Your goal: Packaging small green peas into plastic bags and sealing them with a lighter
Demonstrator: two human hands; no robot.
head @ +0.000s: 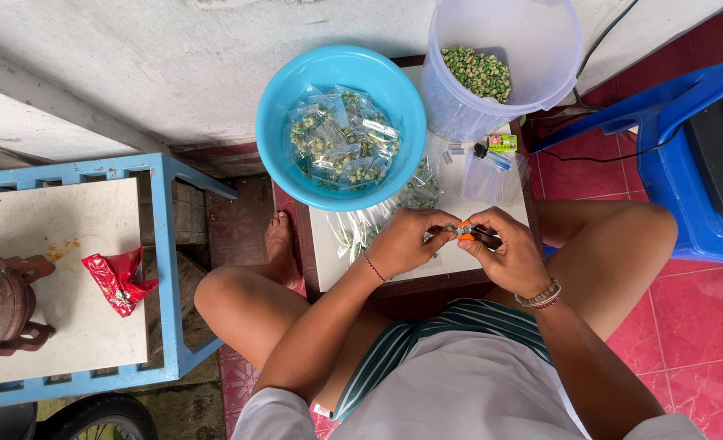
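My left hand [406,240] pinches a small clear plastic packet of green peas [443,234] over a low white table [492,213]. My right hand [504,248] grips a small stapler with an orange tip [469,235], pressed against the packet's top edge. Both hands meet just above the table's near edge. More filled packets [377,216] lie on the table beneath my left hand. A blue bowl [280,106] beyond holds several sealed pea packets [341,138].
A clear plastic bucket [532,33] with loose green peas [479,72] stands at the back right. Empty clear bags [492,175] and a small green box [502,143] lie beside it. A blue stand with a red wrapper [118,279] is left; a blue chair [695,163] right.
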